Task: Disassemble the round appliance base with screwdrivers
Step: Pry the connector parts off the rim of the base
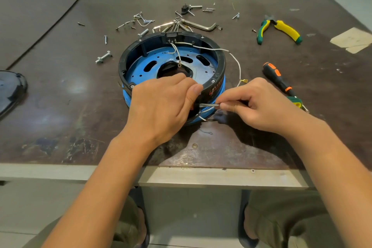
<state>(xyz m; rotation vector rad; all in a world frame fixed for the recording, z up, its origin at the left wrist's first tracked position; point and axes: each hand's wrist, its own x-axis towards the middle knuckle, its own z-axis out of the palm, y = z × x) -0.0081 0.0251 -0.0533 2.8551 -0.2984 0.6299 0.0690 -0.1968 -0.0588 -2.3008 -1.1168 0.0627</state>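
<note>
Right now: round appliance base (219, 62) sits mid-surface, open side up, black ring over a blue plate, near edge closest to the person.

- Left hand (161, 104) grips the near rim, fingers curled over the top, thumb pressed against the side wall.
- Right hand (259, 106) pinches a thin screwdriver shaft (209, 104) close to its tip, held level, flat tip at the side wall just beside the left thumb.
- White wire (238, 64) loops out over the right rim; more white leads show just below the tip.
- Second screwdriver (276, 77), pliers (281, 30) and loose screws (141, 20) lie on the surface (60, 106).

Judgement: this looks like prying or releasing something in the side wall. What the tip bears on is hidden by the thumb.

To do it well: keep the blade flat in the seam, lever gently, hold the base down firmly. Aim the tip away from the thumb, since a slip goes straight into it. Keep clear of the white leads.
</note>
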